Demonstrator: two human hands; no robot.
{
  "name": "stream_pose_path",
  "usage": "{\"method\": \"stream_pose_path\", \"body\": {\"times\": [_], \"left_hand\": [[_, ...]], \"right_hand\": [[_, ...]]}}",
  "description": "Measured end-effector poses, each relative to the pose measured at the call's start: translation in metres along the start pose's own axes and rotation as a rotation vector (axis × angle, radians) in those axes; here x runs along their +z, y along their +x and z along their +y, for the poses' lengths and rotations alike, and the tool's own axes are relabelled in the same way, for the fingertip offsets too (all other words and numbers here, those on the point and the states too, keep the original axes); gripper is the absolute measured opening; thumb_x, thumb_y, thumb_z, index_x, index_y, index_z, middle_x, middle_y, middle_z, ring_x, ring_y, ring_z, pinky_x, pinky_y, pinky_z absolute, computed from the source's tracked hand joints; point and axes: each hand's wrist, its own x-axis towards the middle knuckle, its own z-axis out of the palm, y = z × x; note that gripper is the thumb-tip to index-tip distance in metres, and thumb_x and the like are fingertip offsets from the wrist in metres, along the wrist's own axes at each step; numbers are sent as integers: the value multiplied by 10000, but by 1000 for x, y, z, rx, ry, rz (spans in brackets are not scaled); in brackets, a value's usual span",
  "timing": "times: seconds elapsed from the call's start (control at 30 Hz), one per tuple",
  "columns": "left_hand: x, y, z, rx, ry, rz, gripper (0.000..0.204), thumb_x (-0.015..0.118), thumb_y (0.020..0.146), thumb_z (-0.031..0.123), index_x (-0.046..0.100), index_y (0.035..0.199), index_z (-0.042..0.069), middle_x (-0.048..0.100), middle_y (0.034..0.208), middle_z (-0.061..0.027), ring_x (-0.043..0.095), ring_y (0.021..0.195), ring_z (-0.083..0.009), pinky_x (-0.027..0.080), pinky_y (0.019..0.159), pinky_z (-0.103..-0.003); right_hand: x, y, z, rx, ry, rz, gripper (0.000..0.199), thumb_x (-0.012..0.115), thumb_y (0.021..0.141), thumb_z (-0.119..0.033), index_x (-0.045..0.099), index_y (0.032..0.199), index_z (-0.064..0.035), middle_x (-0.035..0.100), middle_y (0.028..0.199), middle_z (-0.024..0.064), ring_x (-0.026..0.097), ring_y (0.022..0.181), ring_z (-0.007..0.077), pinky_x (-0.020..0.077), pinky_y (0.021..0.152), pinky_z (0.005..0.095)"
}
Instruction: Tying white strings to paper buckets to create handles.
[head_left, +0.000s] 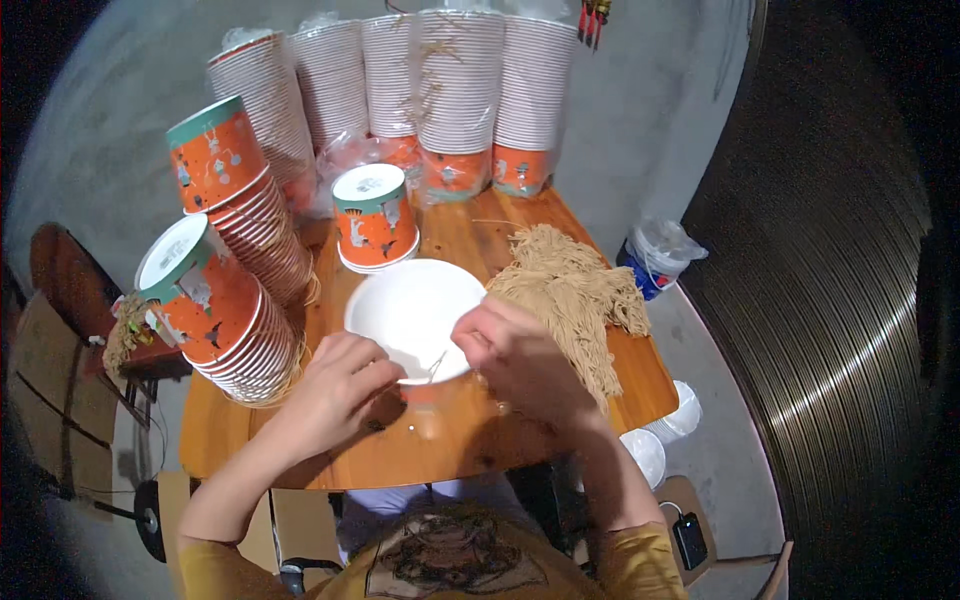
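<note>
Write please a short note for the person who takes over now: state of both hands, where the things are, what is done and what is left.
Left hand: fingers pinched at the near rim of the white round paper cup, which is open and looks empty.
Right hand: also at that rim, pinching thin strands.
Pile of tan string-like strands: on the wooden table, right of the cup.
Orange printed paper cups: one upside down behind, stacks left and back.
Done: cup placed. Left: nothing is in it yet.
</note>
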Motion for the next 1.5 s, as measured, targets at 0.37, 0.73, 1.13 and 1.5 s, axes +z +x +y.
{"method": "stream_pose_path", "body": {"times": [0.37,0.73,1.13,1.5], "left_hand": [[11,-12,-1,-405,-300,188,122,616,805,146,570,877,58,572,861,-83,546,895,-237,364,862,-359],[29,-1,4,-467,-147,229,110,629,766,131,542,756,63,557,715,-47,531,752,-215,315,864,-351],[3,-11,3,-88,-36,95,270,658,718,100,513,940,48,481,988,-130,473,984,-322,382,852,-419],[-8,-8,-29,246,375,-150,238,552,747,187,540,967,97,522,973,-48,497,997,-232,414,849,-374]], "right_hand": [[45,21,-12,56,38,-53,70,569,857,-84,571,873,-16,573,784,165,578,705,341,460,619,386],[54,20,-13,105,-60,190,56,568,841,-85,563,847,-29,593,786,159,594,730,357,472,616,423],[59,26,-8,123,-131,275,97,551,860,-107,502,851,-23,578,783,170,594,694,382,483,564,443],[21,32,-3,567,827,27,108,531,899,-96,595,966,-40,489,673,-72,371,504,8,282,433,180]]}}
